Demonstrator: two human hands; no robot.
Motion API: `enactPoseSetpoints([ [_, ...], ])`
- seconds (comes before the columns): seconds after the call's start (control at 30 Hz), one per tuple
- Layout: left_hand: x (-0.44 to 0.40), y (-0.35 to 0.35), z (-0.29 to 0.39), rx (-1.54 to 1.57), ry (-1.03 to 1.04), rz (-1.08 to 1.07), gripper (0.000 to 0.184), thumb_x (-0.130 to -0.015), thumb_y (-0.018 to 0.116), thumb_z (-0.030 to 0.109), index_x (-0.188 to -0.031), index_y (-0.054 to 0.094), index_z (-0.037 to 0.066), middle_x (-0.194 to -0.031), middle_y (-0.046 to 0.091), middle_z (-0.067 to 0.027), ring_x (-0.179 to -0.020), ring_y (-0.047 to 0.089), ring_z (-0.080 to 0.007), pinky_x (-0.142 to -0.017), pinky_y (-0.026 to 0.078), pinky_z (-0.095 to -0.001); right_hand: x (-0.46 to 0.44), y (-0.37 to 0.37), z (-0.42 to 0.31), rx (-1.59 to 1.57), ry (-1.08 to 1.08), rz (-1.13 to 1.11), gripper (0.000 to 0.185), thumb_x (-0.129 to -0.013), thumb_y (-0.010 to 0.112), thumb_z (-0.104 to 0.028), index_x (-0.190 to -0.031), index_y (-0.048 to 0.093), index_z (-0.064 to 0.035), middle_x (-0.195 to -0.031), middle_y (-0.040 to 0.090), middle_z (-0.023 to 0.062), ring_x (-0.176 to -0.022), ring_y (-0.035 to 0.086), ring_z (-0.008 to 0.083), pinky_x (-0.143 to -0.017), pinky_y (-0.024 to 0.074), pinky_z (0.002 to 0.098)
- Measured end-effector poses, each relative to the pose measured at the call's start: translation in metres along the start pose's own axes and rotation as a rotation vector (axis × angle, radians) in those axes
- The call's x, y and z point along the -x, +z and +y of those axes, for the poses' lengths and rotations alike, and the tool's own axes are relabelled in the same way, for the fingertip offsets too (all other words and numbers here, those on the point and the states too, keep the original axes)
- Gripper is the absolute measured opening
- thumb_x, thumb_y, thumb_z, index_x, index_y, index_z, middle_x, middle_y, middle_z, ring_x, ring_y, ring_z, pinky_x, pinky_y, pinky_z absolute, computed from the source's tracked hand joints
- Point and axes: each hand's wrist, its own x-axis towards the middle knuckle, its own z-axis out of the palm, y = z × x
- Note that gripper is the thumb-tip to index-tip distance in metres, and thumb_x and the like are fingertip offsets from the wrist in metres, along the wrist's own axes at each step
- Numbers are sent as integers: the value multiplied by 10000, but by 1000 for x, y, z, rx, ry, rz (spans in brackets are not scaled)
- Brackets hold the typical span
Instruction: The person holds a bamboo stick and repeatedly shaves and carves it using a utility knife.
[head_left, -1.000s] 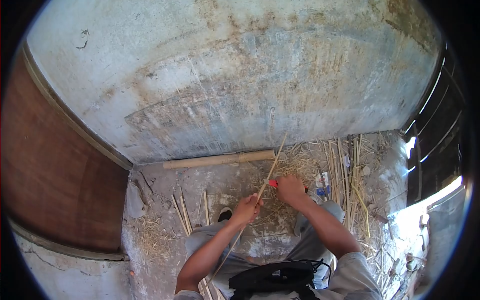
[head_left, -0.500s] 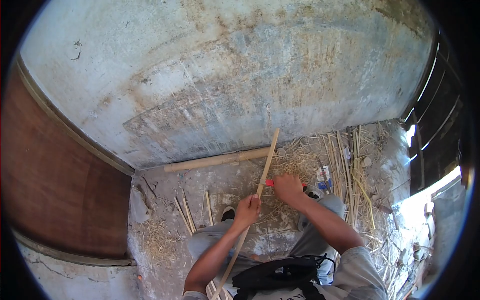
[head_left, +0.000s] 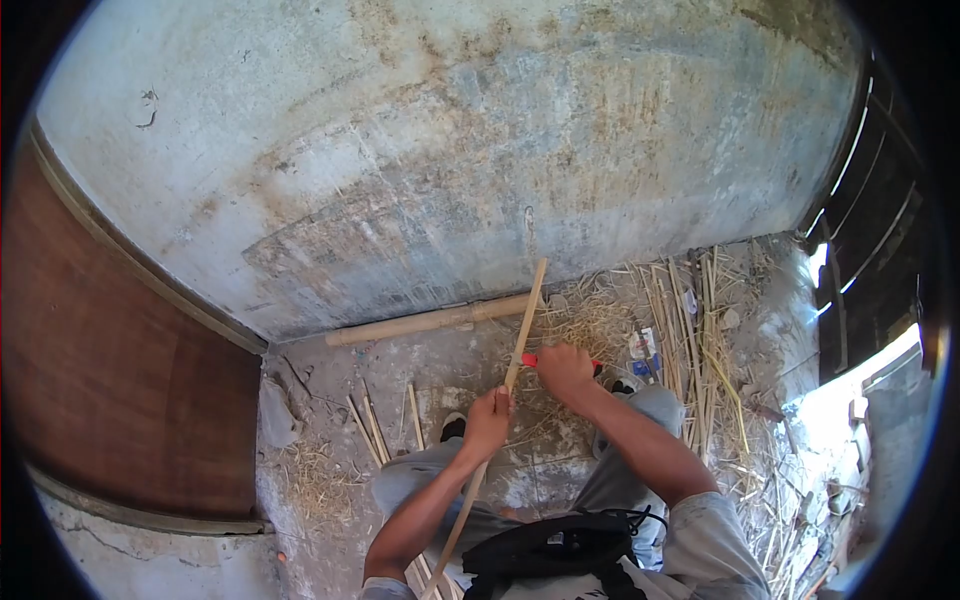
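Beyond the left hand (head_left: 488, 424) and the right hand (head_left: 565, 370), I am seeing a stained wall (head_left: 450, 180) rising, and a brown panel (head_left: 130, 360) is standing well to their left. A thick pole (head_left: 430, 320) is lying along the wall's foot, ahead and to the left of the left hand. Many loose sticks (head_left: 690, 340) are lying on the floor to the right of the right hand. A long wooden strip (head_left: 528, 315) is passing through the left hand, its far end pointing past both hands and its other end slanting back beside the body. A black bag (head_left: 545, 540) is sitting nearer the body than either hand. I am keeping the left fingers curled snugly around the strip. The right hand is making a fist about a red tool (head_left: 530, 360), whose tip is appearing to meet the strip just ahead of the left hand. Just right of the right hand, a small packet (head_left: 643, 350) is lying.
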Motion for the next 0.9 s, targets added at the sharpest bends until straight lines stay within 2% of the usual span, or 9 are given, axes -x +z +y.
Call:
enactPoseSetpoints([
  [0.17, -5, -3, -11, -153, 91, 53, 428, -1043, 393, 336, -814, 561, 16, -607, 517, -57, -565, 509, -142, -537, 397, -338, -1, -5, -1, -7, -9, 26, 194, -877, 546, -173, -878, 719, -83, -882, 702, 155, -830, 710, 327, -711, 564, 450],
  [0.27, -6, -5, -15, -51, 51, 25, 429, -1041, 401, 335, -811, 561, 11, -606, 515, -48, -555, 495, -133, -532, 393, -335, -6, -1, 0, 1, -11, 22, 191, -874, 552, -167, -870, 719, -74, -869, 705, 152, -831, 711, 321, -707, 567, 439],
  [0.33, -6, -4, -14, 45, 40, 0, 394, -1039, 426, 364, -803, 524, 65, -593, 441, 34, -510, 418, -71, -473, 352, -261, -6, -5, -1, 10, 11, -12, 194, -884, 558, -164, -903, 736, -90, -910, 718, 141, -882, 714, 304, -748, 568, 424],
  [0.43, -1, -6, -4, 129, -39, -15, 392, -1036, 436, 363, -805, 531, 61, -598, 448, 32, -508, 417, -68, -469, 345, -258, -7, -3, 1, 57, -20, 0, 185, -884, 564, -156, -914, 735, -91, -918, 719, 139, -889, 715, 300, -753, 570, 421],
  [0.53, 5, -4, 1, -8, 46, 6, 400, -1036, 437, 371, -807, 538, 59, -595, 451, 31, -506, 418, -65, -467, 337, -253, -15, -4, 6, 20, 60, 3, 181, -888, 567, -151, -924, 733, -88, -933, 719, 140, -904, 713, 300, -757, 570, 422],
  [0.63, 10, -10, 0, 11, 4, -30, 407, -1035, 439, 376, -808, 543, 55, -593, 454, 29, -509, 422, -64, -470, 333, -247, -22, -5, 13, 16, 80, 8, 180, -889, 570, -153, -929, 731, -86, -940, 718, 140, -911, 711, 304, -769, 567, 423],
  [0.67, 12, -11, 0, 8, 5, -33, 407, -1035, 439, 376, -808, 543, 55, -593, 454, 29, -509, 422, -64, -470, 333, -247, -22, -3, 12, 13, 83, 8, 180, -889, 570, -153, -929, 731, -86, -940, 718, 140, -911, 711, 304, -769, 567, 423],
  [0.73, 15, -13, 0, -17, 2, -27, 422, -1039, 408, 340, -793, 549, 27, -586, 475, 1, -530, 465, -107, -511, 386, -305, -23, -5, 11, 5, 94, -18, 177, -887, 575, -151, -944, 726, -77, -967, 714, 143, -934, 706, 305, -778, 565, 426],
  [0.9, 34, -14, -10, -28, -9, -34, 416, -1037, 418, 360, -796, 541, 44, -578, 457, 12, -527, 456, -95, -503, 380, -297, -26, -9, 19, -19, 123, -14, 170, -889, 578, -134, -966, 716, -71, -1008, 706, 156, -964, 698, 306, -788, 562, 431],
])
